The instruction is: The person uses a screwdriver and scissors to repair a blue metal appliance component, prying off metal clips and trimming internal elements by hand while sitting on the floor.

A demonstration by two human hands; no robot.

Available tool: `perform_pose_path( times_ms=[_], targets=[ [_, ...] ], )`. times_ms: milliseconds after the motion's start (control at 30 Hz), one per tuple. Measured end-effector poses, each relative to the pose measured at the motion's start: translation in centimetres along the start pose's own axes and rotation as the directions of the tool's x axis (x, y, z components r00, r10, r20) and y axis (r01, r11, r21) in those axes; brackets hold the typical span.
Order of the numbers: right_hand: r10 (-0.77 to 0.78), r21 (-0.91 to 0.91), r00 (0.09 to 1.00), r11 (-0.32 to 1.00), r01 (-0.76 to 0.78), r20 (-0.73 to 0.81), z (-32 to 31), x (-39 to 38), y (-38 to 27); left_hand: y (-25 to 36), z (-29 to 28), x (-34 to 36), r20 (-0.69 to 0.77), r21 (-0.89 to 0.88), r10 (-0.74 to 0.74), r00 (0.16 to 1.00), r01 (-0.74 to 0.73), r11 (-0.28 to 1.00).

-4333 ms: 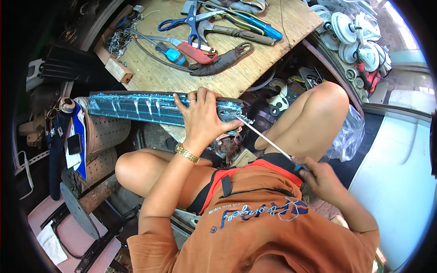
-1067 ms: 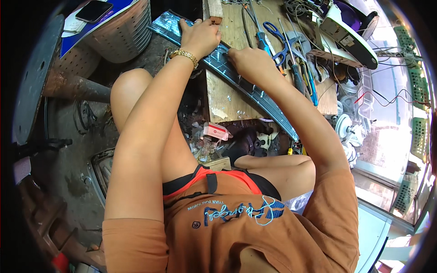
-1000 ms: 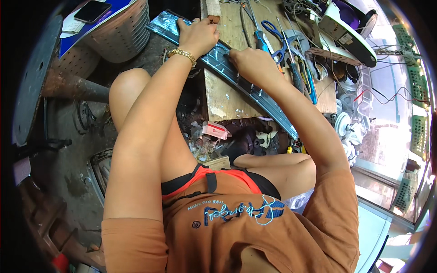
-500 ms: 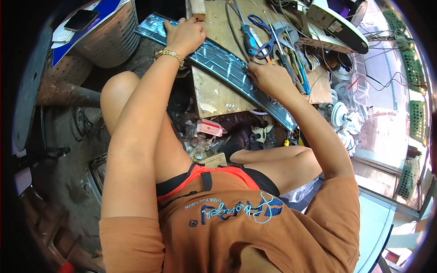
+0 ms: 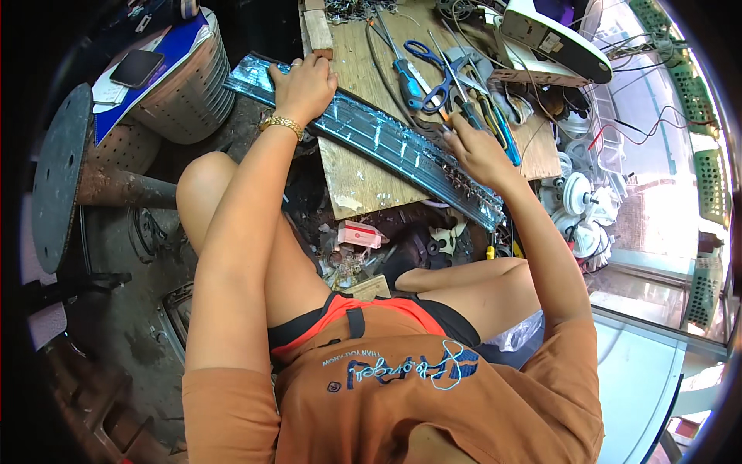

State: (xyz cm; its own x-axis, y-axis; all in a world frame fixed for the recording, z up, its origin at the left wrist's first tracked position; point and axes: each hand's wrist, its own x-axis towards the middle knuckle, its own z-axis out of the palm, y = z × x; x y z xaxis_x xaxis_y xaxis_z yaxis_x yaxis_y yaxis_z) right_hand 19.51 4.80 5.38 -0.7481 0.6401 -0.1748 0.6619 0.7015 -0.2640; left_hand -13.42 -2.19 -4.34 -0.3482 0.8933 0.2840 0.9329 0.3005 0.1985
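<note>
A long, dark ribbed panel point(image 5: 379, 135) with shiny streaks lies slanted across the corner of the wooden tabletop, both ends jutting past it. My left hand point(image 5: 305, 87) grips its upper left part, fingers over the far edge. Close to the other end, my right hand point(image 5: 481, 155) hovers over the far edge, thumb and forefinger apart, the other fingers partly hidden. A cluster of small dark bits point(image 5: 464, 178), too small to name, lies on the panel just below that hand. Beyond it are blue-handled scissors point(image 5: 437, 93) and a blue-handled tool point(image 5: 407, 81).
The wooden tabletop point(image 5: 363, 174) carries screwdrivers, pliers point(image 5: 504, 131) and a wooden block point(image 5: 318, 32). A white machine point(image 5: 545, 39) stands at the far right. At left, a phone point(image 5: 137, 68) rests on papers above a perforated drum point(image 5: 185, 100). A red-and-white box point(image 5: 361, 234) sits among clutter below.
My right hand has shifted right and down along the panel, and its fingers have loosened. Small dark bits now show on the panel beneath it. My left hand keeps its grip.
</note>
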Motion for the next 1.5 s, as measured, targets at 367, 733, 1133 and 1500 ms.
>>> perform_pose_path(
  times_ms=[367,733,1133,1500],
  targets=[
    [-0.222,-0.299,0.972,0.935,0.189,-0.082,3.0,7.4,-8.8,-0.3,0.4,-0.1,-0.006,0.010,0.012,1.000,-0.012,1.000],
    [-0.232,-0.319,0.972,0.924,0.211,-0.028,3.1,5.7,-7.1,-0.4,0.6,0.2,0.024,0.007,-0.002,1.000,0.002,1.000],
    [-0.147,-0.338,0.989,0.931,0.135,-0.009,3.0,0.5,-2.1,-1.1,1.0,0.0,0.000,0.087,0.015,1.000,-0.015,0.996],
    [-0.012,-0.127,0.999,0.992,0.007,-0.040,-2.6,-0.5,1.4,-0.4,0.6,0.3,0.033,0.061,0.015,0.999,-0.017,0.998]
  ],
)
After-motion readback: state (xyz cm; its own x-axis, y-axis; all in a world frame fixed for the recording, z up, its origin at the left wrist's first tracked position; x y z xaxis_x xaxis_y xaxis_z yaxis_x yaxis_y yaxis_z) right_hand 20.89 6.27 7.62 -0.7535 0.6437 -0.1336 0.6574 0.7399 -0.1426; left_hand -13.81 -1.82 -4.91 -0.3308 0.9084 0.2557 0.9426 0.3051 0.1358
